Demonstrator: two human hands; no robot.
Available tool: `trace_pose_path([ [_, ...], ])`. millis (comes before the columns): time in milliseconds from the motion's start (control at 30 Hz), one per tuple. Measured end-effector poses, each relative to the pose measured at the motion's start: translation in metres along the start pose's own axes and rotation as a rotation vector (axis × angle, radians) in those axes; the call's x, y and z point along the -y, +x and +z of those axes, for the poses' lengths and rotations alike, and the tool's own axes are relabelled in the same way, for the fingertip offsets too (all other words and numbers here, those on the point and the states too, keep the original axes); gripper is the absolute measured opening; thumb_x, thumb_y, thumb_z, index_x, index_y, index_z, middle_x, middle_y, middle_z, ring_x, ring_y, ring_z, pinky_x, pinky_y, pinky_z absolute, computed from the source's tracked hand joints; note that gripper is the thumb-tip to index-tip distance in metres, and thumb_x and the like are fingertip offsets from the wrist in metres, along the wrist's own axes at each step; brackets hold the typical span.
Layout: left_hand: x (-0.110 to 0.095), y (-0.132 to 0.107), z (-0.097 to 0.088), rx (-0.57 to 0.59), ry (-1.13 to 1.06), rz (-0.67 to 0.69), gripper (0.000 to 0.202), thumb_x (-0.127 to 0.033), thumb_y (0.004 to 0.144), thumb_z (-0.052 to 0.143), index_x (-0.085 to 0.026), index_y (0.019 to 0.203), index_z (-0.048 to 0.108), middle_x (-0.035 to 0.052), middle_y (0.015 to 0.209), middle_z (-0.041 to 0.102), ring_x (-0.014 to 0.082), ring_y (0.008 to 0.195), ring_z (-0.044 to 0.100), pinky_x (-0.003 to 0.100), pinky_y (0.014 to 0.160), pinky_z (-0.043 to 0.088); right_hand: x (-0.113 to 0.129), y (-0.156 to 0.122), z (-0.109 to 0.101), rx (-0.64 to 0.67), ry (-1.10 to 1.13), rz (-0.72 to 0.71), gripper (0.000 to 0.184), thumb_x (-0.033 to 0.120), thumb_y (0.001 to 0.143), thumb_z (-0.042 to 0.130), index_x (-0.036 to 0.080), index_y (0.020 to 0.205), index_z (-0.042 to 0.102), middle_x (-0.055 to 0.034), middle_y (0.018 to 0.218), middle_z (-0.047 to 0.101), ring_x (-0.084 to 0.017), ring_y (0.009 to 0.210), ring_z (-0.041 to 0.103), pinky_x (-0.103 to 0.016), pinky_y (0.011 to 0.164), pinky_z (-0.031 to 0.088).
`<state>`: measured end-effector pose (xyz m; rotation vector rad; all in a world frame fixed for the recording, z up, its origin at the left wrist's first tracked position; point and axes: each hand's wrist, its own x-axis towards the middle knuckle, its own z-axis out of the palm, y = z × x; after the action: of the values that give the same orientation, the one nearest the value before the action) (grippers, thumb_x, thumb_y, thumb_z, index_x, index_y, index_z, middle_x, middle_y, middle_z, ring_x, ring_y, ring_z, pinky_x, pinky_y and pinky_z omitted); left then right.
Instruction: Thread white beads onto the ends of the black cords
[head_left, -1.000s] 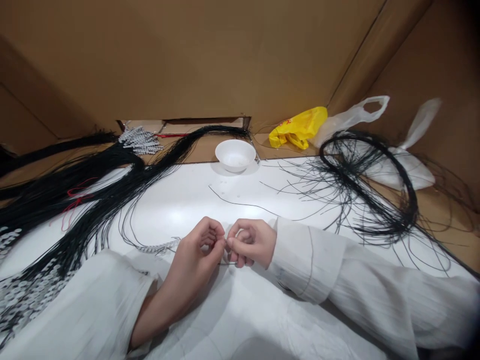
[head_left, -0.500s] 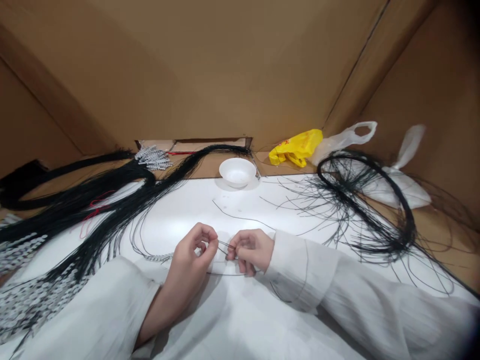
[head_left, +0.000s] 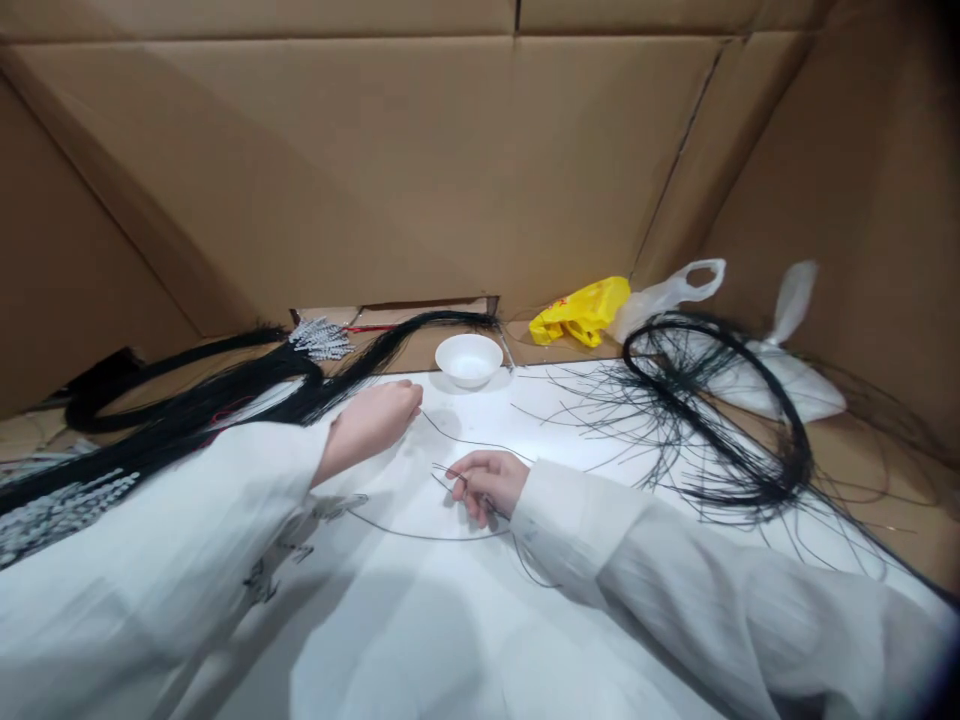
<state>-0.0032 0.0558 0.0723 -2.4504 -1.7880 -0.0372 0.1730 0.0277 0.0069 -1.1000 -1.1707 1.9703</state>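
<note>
My right hand [head_left: 487, 483] is pinched around thin black cord [head_left: 442, 470], whose ends stick out left past the fingertips. A longer piece of that cord hangs in a low curve beneath the hand. Farther forward and to the left, my left hand [head_left: 379, 420] is closed, its fingertips low over the white tabletop [head_left: 405, 590]. They meet the end of a loose black strand [head_left: 472, 441] lying there; whatever they pinch is hidden. Just beyond my left hand stands a white bowl [head_left: 469, 362].
Long black cord bundles [head_left: 202, 400] with white-and-dark patterned pieces [head_left: 67, 510] lie at left. At right sits a coiled black cord bundle [head_left: 795, 440]. Behind are a yellow plastic bag [head_left: 581, 312], a white plastic bag [head_left: 787, 380] and a cardboard wall [head_left: 375, 170].
My left hand has left the right hand and reached forward and left, toward the bowl and the loose strand's end. The right hand keeps its cord. The view has tilted up.
</note>
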Motion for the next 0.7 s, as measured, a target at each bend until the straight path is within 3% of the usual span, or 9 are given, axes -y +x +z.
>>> trace_pose_path([
  [167,0.001,0.035,0.042,0.011,-0.013,-0.036,0.024,-0.02,0.082,0.039,-0.011,0.083,0.062,0.0148,0.086,0.065,0.0235,0.077,0.061,0.029,0.065,0.041,0.001,0.004,-0.004,0.021,0.03,0.053,0.017,0.002,0.059,0.042,0.011,0.064,0.056,0.0022,0.043,0.055,-0.008,0.03,0.047,-0.019,0.029,0.038],
  [433,-0.003,0.039,0.053,-0.012,-0.032,-0.056,0.025,-0.009,0.076,0.037,-0.011,0.079,0.061,0.0147,0.082,0.064,0.0221,0.074,0.059,0.029,0.065,0.04,0.004,0.004,-0.003,0.02,0.055,0.072,0.022,0.003,0.076,0.038,0.01,0.066,0.056,0.0018,0.044,0.052,-0.008,0.029,0.045,-0.019,0.028,0.036],
  [533,-0.004,0.039,0.038,-0.032,-0.057,-0.064,0.023,-0.012,0.077,0.037,-0.012,0.076,0.06,0.0128,0.078,0.064,0.0202,0.069,0.058,0.028,0.062,0.039,0.005,0.004,-0.003,0.029,0.056,0.074,0.025,0.013,0.084,0.038,0.01,0.067,0.055,0.0017,0.045,0.052,-0.008,0.029,0.045,-0.019,0.028,0.036],
  [667,-0.005,0.015,-0.009,-0.113,-0.146,-0.052,0.019,-0.02,0.078,0.039,-0.017,0.077,0.057,0.0054,0.076,0.063,0.0156,0.065,0.054,0.025,0.058,0.037,0.003,0.002,-0.006,0.06,0.045,0.048,0.015,0.02,0.08,0.053,0.01,0.069,0.056,0.0035,0.044,0.052,-0.006,0.031,0.045,-0.017,0.029,0.037],
  [700,-0.007,0.003,-0.021,-0.171,-0.274,-0.063,0.016,-0.023,0.078,0.042,-0.019,0.077,0.057,0.0039,0.076,0.062,0.0149,0.064,0.053,0.024,0.056,0.037,0.001,0.001,-0.006,0.074,0.028,0.021,0.012,0.02,0.076,0.059,0.01,0.069,0.057,0.0039,0.044,0.053,-0.006,0.031,0.046,-0.017,0.03,0.038],
])
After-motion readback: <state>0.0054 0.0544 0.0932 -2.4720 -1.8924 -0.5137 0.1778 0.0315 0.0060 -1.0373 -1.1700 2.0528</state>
